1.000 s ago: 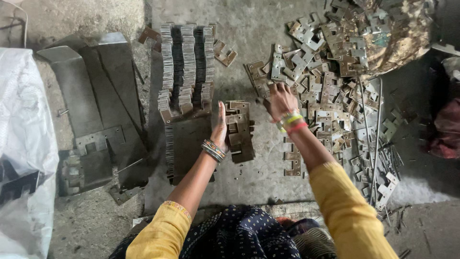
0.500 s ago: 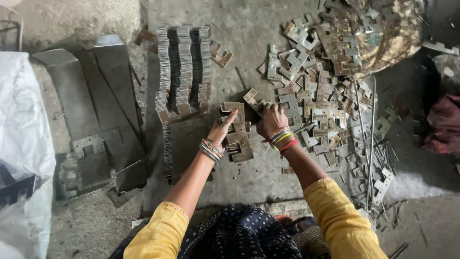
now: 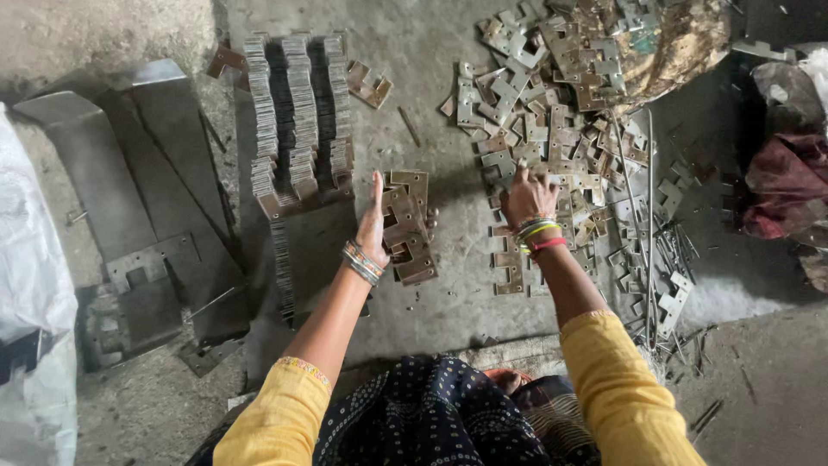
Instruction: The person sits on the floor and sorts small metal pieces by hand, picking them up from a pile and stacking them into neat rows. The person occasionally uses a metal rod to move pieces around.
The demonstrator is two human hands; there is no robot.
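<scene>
While the left hand [image 3: 373,226] stands flat and open against the small stack of notched plates [image 3: 408,226], the right hand [image 3: 526,197] presses spread fingers onto the loose scatter [image 3: 552,147] beyond it. Judgement: lift 1 plate, align notches.

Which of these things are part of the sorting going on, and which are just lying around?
In use:
left hand steadying a small stack of notched metal plates
right hand on the loose plate heap
stacked plate rows

Lying about:
large metal sheets
white sack
red cloth
thin rods
</scene>
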